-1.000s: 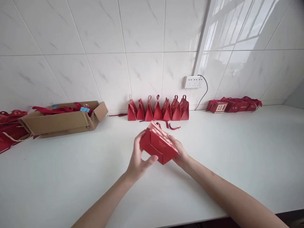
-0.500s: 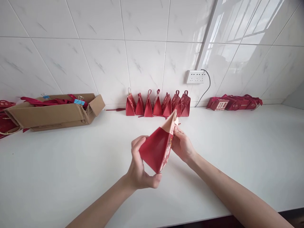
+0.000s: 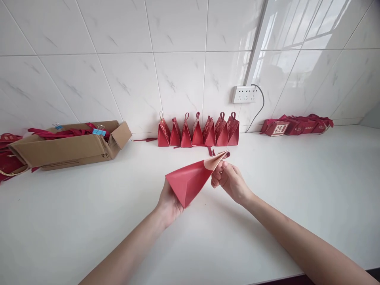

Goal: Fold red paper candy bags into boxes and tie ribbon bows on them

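A red folded paper gift box (image 3: 188, 180), triangular with a pale band near its peak, is held tilted above the counter, its peak toward the upper right. My left hand (image 3: 170, 204) supports it from below and behind; most of those fingers are hidden by the box. At the peak, my right hand (image 3: 230, 180) is closed with thumb and fingers pinched at the edge. A dark red ribbon loop (image 3: 226, 154) sticks out just above that pinch. Whether the fingertips grip paper or ribbon I cannot make out.
Several red triangular boxes (image 3: 197, 134) with loops stand along the tiled wall. On the left, a cardboard box (image 3: 68, 152) holds red ribbons, with red bags (image 3: 8, 158) beside it. Red packages (image 3: 305, 126) lie at the right, near a wall power strip (image 3: 245, 95).
The gift box has tipped over to lie more level, showing its creased red base side. My left hand has moved from gripping its edges to underneath it. The right hand stays near the peak.
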The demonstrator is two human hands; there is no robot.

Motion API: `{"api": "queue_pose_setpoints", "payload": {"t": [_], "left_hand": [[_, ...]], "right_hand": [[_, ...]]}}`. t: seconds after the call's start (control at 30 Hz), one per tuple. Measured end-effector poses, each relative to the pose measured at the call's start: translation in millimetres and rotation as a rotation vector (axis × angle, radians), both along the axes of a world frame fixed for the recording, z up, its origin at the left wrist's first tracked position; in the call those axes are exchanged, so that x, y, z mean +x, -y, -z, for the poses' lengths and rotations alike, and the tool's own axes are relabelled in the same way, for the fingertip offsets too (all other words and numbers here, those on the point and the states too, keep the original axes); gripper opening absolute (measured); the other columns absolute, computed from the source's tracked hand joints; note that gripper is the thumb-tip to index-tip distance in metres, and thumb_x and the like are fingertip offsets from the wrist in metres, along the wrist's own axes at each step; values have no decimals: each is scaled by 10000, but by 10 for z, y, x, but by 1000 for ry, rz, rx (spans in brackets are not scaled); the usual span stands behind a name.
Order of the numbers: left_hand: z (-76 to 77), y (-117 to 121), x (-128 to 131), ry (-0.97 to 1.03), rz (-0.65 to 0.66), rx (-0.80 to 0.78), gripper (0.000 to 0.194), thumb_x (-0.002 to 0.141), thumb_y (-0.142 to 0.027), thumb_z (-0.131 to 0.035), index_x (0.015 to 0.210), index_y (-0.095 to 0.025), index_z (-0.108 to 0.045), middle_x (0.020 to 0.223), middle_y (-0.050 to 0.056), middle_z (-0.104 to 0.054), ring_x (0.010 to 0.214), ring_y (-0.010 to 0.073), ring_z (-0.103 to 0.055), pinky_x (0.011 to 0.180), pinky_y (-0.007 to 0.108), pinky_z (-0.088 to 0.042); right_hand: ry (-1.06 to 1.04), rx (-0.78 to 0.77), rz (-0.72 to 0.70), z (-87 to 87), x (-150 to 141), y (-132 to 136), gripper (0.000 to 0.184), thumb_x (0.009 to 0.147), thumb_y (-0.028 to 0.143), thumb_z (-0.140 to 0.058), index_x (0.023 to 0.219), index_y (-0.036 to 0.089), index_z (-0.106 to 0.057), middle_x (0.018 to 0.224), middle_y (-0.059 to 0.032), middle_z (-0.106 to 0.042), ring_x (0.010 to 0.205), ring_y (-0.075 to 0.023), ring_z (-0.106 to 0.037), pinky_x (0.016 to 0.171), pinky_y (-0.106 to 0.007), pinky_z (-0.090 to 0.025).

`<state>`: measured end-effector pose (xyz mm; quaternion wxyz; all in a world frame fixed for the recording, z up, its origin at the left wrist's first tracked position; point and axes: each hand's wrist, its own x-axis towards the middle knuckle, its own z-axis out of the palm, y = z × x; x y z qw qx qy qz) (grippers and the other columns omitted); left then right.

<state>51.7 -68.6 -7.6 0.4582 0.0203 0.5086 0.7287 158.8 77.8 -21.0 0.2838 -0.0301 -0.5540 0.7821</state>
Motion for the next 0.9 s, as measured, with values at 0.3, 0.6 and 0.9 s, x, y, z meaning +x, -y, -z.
{"api": "queue_pose_setpoints", "payload": {"t": [0.3,0.6,0.9], "left_hand": [[126,17,7,-408,-156,302,339,803,-471,-534,1005,-199,-556,1097,68,-590,987,194,-588,757,262,-531],[279,111,155,-1274,-58,403,449,699,-268,-736,1097,-267,-529,1302,79,-364,1229,273,-420,954,404,-465],[188,112,172,-1120,-85,351,270,777,-278,-657,1042,-284,-604,1171,44,-509,1123,216,-501,880,305,-492]], "right_hand": [[11,-81,12,-98,41,124,397,800,522,-572,1070,233,-577,1027,-50,-656,888,-212,-630,783,-326,-511],[307,-385,-38,-121,38,140,218,910,342,-448,893,152,-555,760,-73,-697,573,-175,-658,541,-283,-536],[268,-288,-52,-77,17,148,259,897,375,-427,867,157,-563,720,-76,-690,549,-179,-648,517,-283,-538]]}}
